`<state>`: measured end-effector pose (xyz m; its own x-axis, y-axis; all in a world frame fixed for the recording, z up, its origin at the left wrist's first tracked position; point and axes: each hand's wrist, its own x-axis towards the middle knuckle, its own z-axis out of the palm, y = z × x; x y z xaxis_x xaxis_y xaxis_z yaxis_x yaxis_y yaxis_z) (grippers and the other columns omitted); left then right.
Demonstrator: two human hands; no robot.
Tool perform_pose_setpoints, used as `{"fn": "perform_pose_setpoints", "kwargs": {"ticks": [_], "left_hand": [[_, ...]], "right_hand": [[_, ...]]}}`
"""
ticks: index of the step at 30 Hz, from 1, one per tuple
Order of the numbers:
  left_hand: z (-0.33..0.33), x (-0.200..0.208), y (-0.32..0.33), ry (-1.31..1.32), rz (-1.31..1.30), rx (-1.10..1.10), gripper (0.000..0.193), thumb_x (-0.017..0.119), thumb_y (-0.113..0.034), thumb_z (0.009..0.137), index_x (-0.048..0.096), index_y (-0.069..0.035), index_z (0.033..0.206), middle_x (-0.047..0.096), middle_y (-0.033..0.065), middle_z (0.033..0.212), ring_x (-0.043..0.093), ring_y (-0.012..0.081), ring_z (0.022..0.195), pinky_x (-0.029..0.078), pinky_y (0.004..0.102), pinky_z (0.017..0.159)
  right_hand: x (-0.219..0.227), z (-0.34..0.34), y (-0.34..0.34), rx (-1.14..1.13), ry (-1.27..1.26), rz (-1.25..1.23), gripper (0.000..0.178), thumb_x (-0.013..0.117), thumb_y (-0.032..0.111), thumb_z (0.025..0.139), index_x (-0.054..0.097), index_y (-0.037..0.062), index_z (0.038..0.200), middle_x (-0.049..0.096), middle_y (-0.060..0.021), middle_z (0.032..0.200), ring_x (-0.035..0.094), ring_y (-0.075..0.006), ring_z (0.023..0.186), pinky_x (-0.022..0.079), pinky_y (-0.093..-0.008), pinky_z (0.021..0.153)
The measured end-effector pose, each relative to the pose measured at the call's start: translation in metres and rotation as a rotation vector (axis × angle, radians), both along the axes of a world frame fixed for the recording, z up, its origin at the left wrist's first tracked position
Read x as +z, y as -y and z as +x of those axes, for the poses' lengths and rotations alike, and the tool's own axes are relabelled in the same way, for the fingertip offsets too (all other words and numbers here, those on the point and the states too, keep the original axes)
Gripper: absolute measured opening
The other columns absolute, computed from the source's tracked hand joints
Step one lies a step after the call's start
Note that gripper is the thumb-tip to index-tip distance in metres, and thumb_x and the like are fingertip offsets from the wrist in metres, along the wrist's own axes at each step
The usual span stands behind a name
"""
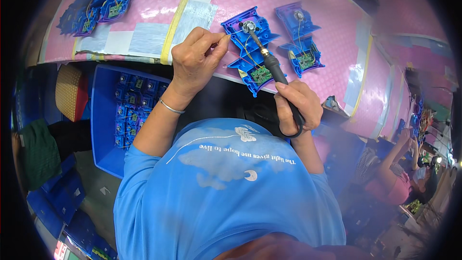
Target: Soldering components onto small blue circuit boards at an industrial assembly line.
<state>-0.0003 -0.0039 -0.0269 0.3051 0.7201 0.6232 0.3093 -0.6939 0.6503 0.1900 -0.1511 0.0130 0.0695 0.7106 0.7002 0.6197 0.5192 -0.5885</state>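
Note:
My right hand (297, 107) is wrapped round the black handle of a soldering iron (273, 65). The iron's tip touches or nearly touches a small round metal speaker (249, 26) in a blue plastic shell (239, 19) on the table. In my left hand (198, 58), thumb and forefinger pinch a thin silvery strand of solder wire (235, 33) that runs to the speaker's edge. Thin wires link the speaker to a green circuit board (260, 75) in a second blue shell part at the table's near edge.
Another blue shell pair (302, 38) with speaker and board lies to the right; more blue shells (103, 5) sit far left. Below the table edge stands a blue bin (106, 115) holding several such assemblies. Another person (392, 168) works at the right along the pink-covered table (346, 29).

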Motion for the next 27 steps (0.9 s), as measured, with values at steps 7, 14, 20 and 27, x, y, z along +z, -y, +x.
{"fn": "perform_pose_setpoints", "kwargs": {"ticks": [7, 14, 20, 27], "left_hand": [[-0.002, -0.002, -0.003, 0.022, 0.026, 0.024, 0.010, 0.083, -0.005, 0.083, 0.075, -0.003, 0.087, 0.066, 0.0049, 0.076, 0.063, 0.0145, 0.057, 0.049, 0.0281, 0.050], [-0.004, -0.001, -0.004, -0.012, 0.043, 0.043, 0.009, 0.083, -0.004, 0.083, 0.075, -0.003, 0.088, 0.065, 0.0057, 0.075, 0.062, 0.0152, 0.057, 0.049, 0.0291, 0.050], [-0.006, -0.001, -0.003, -0.023, 0.041, 0.044, 0.009, 0.083, -0.003, 0.082, 0.075, -0.003, 0.087, 0.064, 0.0056, 0.074, 0.062, 0.0158, 0.057, 0.049, 0.0297, 0.050], [-0.004, 0.001, -0.004, -0.045, 0.038, 0.020, 0.009, 0.082, -0.003, 0.082, 0.074, -0.003, 0.086, 0.063, 0.0057, 0.074, 0.063, 0.0162, 0.058, 0.050, 0.0296, 0.051]], "right_hand": [[0.003, 0.000, -0.002, 0.004, 0.010, -0.011, 0.031, 0.068, -0.013, 0.071, 0.073, -0.0067, 0.101, 0.068, -0.0160, 0.074, 0.065, -0.0239, 0.061, 0.050, -0.0310, 0.057], [-0.001, 0.000, -0.010, 0.063, 0.013, -0.085, 0.031, 0.068, -0.010, 0.073, 0.075, -0.0058, 0.102, 0.069, -0.0154, 0.075, 0.067, -0.0248, 0.064, 0.052, -0.0321, 0.059], [-0.003, 0.001, -0.015, 0.063, 0.021, -0.099, 0.030, 0.067, -0.009, 0.073, 0.075, -0.0059, 0.102, 0.069, -0.0149, 0.076, 0.067, -0.0249, 0.066, 0.052, -0.0321, 0.060], [-0.006, 0.002, -0.016, 0.077, 0.005, -0.094, 0.030, 0.067, -0.009, 0.073, 0.074, -0.0068, 0.102, 0.069, -0.0142, 0.075, 0.067, -0.0244, 0.065, 0.051, -0.0321, 0.059]]}}
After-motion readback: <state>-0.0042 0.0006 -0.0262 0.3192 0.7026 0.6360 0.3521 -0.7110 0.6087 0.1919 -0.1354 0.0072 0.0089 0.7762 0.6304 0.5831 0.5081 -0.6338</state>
